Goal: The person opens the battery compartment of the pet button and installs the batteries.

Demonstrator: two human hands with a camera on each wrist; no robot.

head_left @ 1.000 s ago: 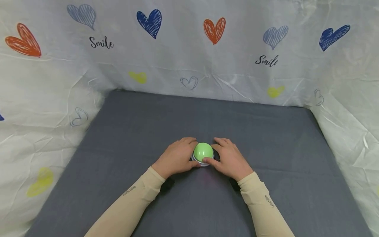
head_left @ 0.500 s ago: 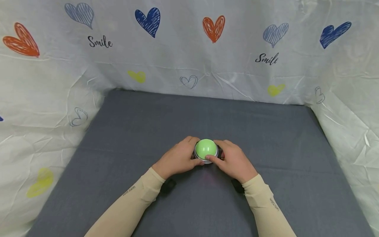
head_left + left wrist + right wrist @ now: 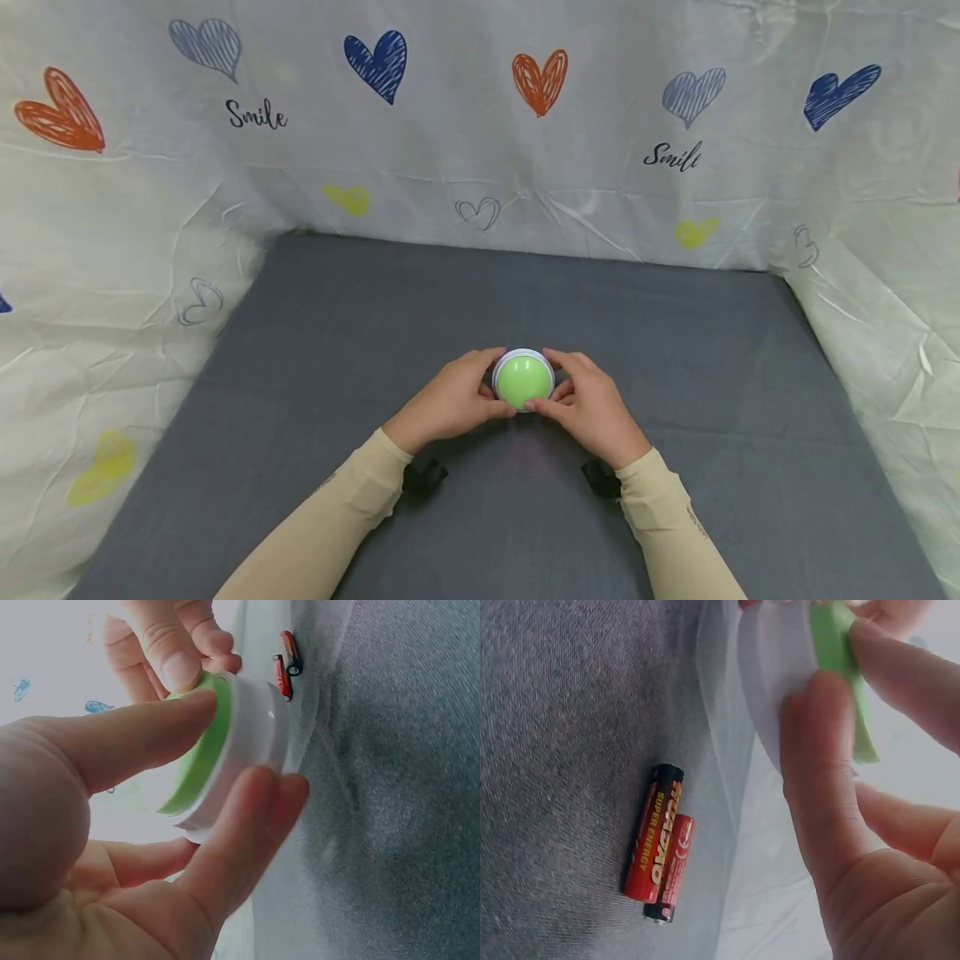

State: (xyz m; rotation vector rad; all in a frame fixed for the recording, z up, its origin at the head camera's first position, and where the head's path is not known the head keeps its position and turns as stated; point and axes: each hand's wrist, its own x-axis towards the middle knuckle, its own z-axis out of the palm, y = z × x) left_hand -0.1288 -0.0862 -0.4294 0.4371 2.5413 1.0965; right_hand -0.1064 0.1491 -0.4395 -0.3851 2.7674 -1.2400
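Note:
A round push button with a green dome and a white base is held between both hands, its dome tipped toward the wearer in the head view. My left hand grips its left side. In the left wrist view the left thumb lies along the green dome while fingers reach round the white base. From the other side my right hand pinches it, thumb at the dome's lower edge and fingers on the white base. The underside is hidden in the head view.
Two red and black batteries, one larger and one smaller, lie side by side on the grey cloth. A white sheet printed with hearts stands behind and at both sides. A black wrist device sits under the left sleeve.
The button has moved slightly right and looks larger. Its dome has tipped toward the wearer, so the white rim shows along the top. Both hands have kept hold and shifted with it.

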